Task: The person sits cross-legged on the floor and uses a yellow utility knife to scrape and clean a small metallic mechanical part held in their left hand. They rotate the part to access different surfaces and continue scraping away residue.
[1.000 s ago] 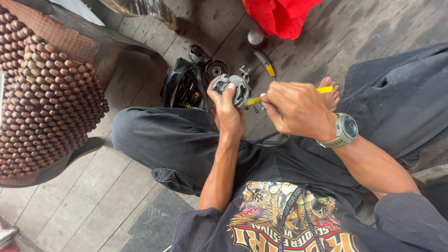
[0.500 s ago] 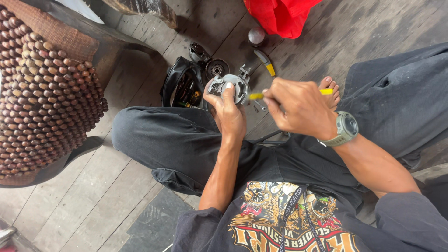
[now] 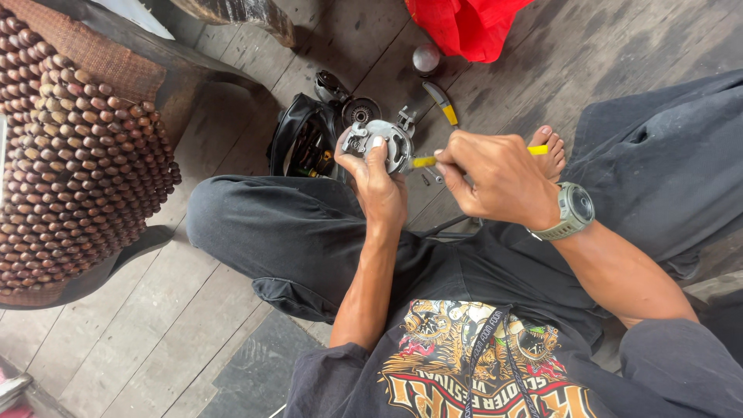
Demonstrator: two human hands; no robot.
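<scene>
Worn plank floor (image 3: 193, 310), person seated cross-legged: the yellow-handled tool (image 3: 424, 161) lies level, tip pointing left into the round metal part (image 3: 385, 143). Left hand (image 3: 379, 186) grips that part, right hand (image 3: 495, 182) fisted round the tool, both barely shifted since before.

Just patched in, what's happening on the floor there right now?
A person sits on a plank floor. The left hand holds up a small grey metal engine part. The right hand, with a grey wristwatch on its wrist, grips a yellow-handled tool with its tip against the part's side. Beyond the part lie an open black tool bag, a round metal piece, another yellow-tipped tool, a small silver ball and something of red cloth. A beaded seat cover sits at the left.
</scene>
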